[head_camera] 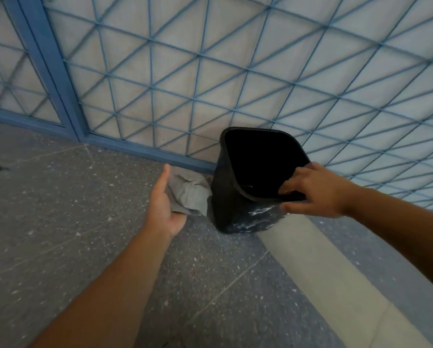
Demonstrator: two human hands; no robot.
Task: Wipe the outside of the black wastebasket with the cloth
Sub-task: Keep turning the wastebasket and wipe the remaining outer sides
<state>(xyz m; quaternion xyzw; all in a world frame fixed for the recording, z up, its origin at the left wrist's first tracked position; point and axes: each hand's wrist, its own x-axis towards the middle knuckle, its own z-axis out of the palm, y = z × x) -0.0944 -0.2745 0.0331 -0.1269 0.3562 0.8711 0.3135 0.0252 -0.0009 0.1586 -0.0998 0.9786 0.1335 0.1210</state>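
Note:
The black wastebasket [229,197] stands on the floor against the blue lattice panel, tilted slightly toward me, its dark inside showing. My right hand [315,190] grips its near rim, fingers curled inside and thumb outside below the rim. A crumpled grey cloth [191,194] sits between my left hand [164,199] and the basket's left wall. My left hand holds the cloth against its palm with the thumb straight; its fingers are hidden behind the cloth. The near wall of the basket shows shiny wet streaks.
A blue metal lattice panel [210,71] with a thick blue frame [52,79] rises behind the basket. The floor [59,222] is speckled grey stone. A pale light strip [318,270] runs diagonally across the floor from under the basket toward the lower right.

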